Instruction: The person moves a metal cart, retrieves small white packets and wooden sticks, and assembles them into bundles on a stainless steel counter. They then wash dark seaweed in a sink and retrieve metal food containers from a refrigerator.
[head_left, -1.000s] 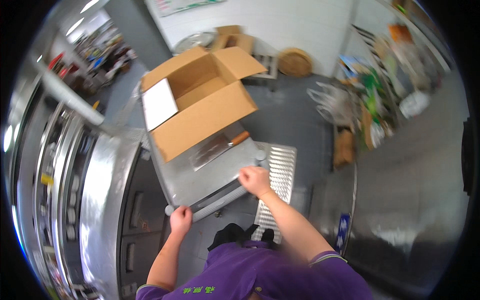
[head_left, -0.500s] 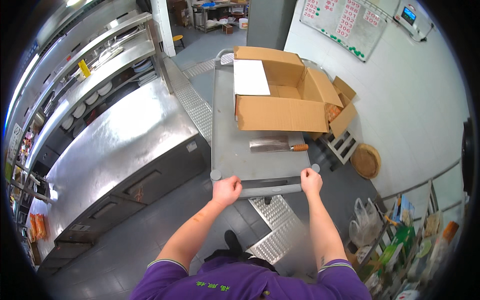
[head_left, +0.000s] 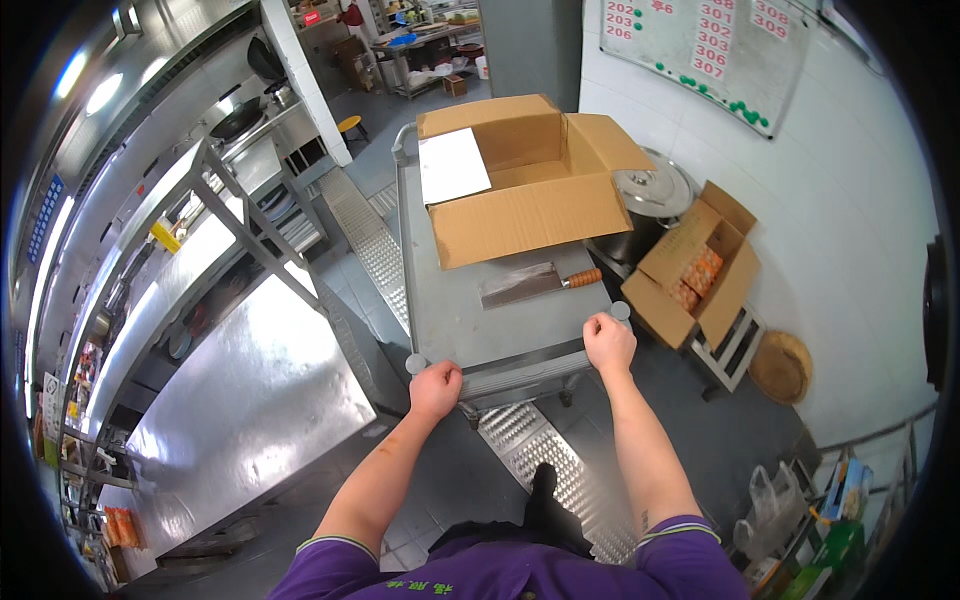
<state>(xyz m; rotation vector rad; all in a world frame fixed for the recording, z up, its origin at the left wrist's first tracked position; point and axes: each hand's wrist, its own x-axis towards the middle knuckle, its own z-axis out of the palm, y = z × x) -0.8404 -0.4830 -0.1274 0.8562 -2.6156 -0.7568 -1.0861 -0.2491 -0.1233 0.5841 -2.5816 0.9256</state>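
Note:
A grey utility cart [head_left: 425, 300] stands in front of me, its ribbed handle running along the near edge. My left hand [head_left: 436, 389] is closed around the handle's left end, and my right hand [head_left: 610, 342] grips it at the right corner. On the cart top lies a cleaver [head_left: 525, 284] with a broad dark blade pointing left and a wooden handle to the right. Behind it sits an open cardboard box [head_left: 530, 222], flaps spread, with a white sheet [head_left: 453, 165] over its left side. The part of the box floor that shows holds nothing.
At left runs a stainless steel counter [head_left: 260, 400] with shelves above. On the right stand a lidded metal pot [head_left: 655, 190], an open carton of orange packs [head_left: 690, 260] on a slatted stand and a round basket [head_left: 782, 367]. A yellow stool [head_left: 350, 124] is farther ahead.
The cart has turned slightly to the left and moved forward with both hands still on its handle. The pot and the carton's contents now show more. My foot has stepped forward.

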